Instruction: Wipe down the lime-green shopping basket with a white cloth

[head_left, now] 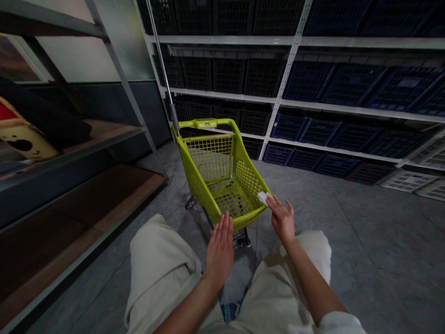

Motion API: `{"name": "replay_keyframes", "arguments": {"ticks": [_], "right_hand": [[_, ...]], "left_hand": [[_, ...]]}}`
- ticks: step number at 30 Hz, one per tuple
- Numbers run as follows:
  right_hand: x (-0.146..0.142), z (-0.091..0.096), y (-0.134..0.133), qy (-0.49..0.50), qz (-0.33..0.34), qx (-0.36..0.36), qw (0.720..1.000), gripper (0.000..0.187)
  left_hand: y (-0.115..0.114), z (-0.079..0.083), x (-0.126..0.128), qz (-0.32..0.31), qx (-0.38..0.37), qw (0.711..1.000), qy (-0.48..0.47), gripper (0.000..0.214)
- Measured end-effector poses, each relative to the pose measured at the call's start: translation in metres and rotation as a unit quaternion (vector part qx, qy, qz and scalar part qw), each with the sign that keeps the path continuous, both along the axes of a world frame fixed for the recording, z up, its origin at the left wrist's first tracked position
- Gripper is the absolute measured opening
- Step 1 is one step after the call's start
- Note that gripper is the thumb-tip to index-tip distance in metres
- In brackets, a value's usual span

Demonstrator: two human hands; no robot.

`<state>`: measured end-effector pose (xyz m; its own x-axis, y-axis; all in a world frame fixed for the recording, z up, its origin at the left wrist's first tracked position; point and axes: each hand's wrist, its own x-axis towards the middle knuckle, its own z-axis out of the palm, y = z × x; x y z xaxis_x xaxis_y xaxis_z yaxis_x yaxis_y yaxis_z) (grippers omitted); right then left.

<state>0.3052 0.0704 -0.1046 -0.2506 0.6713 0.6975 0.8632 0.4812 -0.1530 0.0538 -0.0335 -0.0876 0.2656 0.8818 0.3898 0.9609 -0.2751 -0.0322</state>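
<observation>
A small lime-green plastic shopping cart (208,183) stands on the tiled floor in front of my knees, its basket empty. My left hand (219,250) lies flat and open, its fingertips against the near rim of the cart. My right hand (282,218) pinches a small white cloth or wipe (264,197) against the cart's right near corner. My legs in light trousers show below both hands.
White metal shelving with dark and blue plastic crates (313,79) fills the wall behind the cart. A grey rack with wooden boards (86,195) stands at the left, holding a yellow-and-red object (21,137). A metal pole (167,79) leans by the cart's handle.
</observation>
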Motion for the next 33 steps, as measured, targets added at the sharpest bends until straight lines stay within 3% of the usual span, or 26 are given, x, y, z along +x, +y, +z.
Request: {"name": "replay_keyframes", "arguments": {"ticks": [4,7,10,12,15,19,22,26,30,33], "right_hand": [[-0.046,-0.002,-0.021,0.025,-0.015,-0.01,1.0,0.069],[-0.098,0.0,-0.049,0.022,0.044,-0.019,0.999,0.074],[-0.124,0.005,-0.067,0.014,0.082,-0.042,0.996,0.072],[-0.117,0.007,-0.066,0.0,0.094,-0.055,0.994,0.071],[-0.077,0.007,-0.048,-0.022,0.093,-0.052,0.994,0.071],[-0.012,0.001,-0.012,-0.017,0.015,-0.03,0.999,0.065],[0.002,-0.002,0.0,0.006,-0.026,-0.019,0.999,0.061],[-0.045,0.0,-0.025,0.049,-0.037,-0.029,0.998,0.061],[-0.113,0.007,-0.065,0.05,0.04,-0.057,0.996,0.069],[-0.126,0.011,-0.074,0.03,0.076,-0.071,0.994,0.068]], "left_hand": [[0.0,-0.002,0.003,0.007,0.009,1.0,-0.015,0.082],[0.002,-0.005,0.005,0.011,0.017,1.0,-0.019,0.081],[0.003,-0.007,0.005,0.015,0.026,1.0,-0.009,0.078],[0.003,-0.007,0.004,0.015,0.023,1.0,-0.005,0.077],[0.002,-0.006,0.001,0.011,0.014,1.0,-0.005,0.078],[0.001,-0.003,-0.001,0.003,0.009,1.0,-0.005,0.08],[0.0,-0.002,-0.001,-0.002,0.008,1.0,-0.01,0.082],[0.0,-0.003,0.006,0.007,0.006,1.0,-0.02,0.081],[0.001,-0.008,0.012,0.017,0.019,0.999,-0.026,0.08],[0.002,-0.01,0.009,0.018,0.03,0.999,-0.021,0.081]]}}
